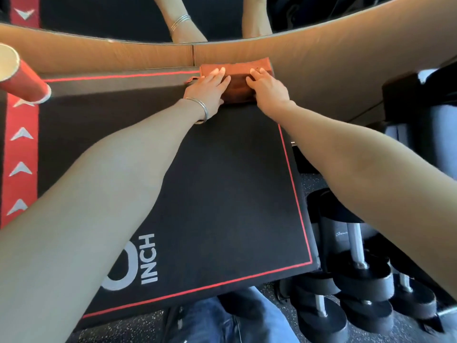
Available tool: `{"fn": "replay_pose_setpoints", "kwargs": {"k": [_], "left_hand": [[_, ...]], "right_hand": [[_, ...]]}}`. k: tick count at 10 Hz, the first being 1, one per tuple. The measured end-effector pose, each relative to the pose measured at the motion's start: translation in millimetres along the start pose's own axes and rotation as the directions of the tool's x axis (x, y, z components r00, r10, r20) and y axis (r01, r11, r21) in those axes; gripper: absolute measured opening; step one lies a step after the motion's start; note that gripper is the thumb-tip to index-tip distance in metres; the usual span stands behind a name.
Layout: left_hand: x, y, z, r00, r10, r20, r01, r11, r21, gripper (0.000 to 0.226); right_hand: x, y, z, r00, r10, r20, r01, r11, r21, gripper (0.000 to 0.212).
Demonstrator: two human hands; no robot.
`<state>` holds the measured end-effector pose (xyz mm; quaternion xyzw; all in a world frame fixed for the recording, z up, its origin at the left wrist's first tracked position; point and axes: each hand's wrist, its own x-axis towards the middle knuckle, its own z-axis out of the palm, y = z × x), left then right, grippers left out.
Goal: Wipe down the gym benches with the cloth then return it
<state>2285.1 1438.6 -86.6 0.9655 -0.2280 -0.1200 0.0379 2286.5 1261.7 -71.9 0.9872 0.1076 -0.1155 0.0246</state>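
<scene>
1. Two hands lie on the folded rust-brown cloth (pixel 237 69) in the head view, and we count that as the only thing they touch.
2. We see the cloth at the 12 o'clock end of the black padded surface (pixel 222 181), pushed up against the tan ledge (pixel 99 53) that runs across the frame.
3. The left hand (pixel 210 87) lies flat on the cloth's 9 o'clock half, fingers straight and close together, reaching toward 12 o'clock; thin bangles (pixel 200 110) ring its wrist.
4. The right hand (pixel 268 89) rests on the 3 o'clock half, fingers laid over the top of the fold and only slightly bent; we cannot tell how hard it presses.
5. Above the ledge, a mirror (pixel 111 18) reflects both forearms.
6. At 10 o'clock we find a red paper cup (pixel 24 80) lying tipped on its side.
7. At 4 o'clock, beside the pad's red-lined edge, black dumbbells (pixel 358 280) stand on the speckled floor.
8. At 6 o'clock, blue jeans (pixel 217 323) show below the pad.
</scene>
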Motion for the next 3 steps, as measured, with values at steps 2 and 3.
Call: {"fn": "replay_pose_setpoints", "kwargs": {"k": [2, 3], "left_hand": [[6, 3, -7, 0.999, -0.034, 0.007, 0.033, 0.997, 0.068, 0.063], [-5, 9, -5, 0.997, -0.080, -0.023, 0.082, 0.992, 0.099, 0.068]], "right_hand": [[2, 6, -5, 1.000, -0.027, -0.001, 0.027, 1.000, -0.006, 0.054], [-8, 10, -3, 0.997, -0.077, -0.005, 0.077, 0.997, -0.025, 0.058]]}}
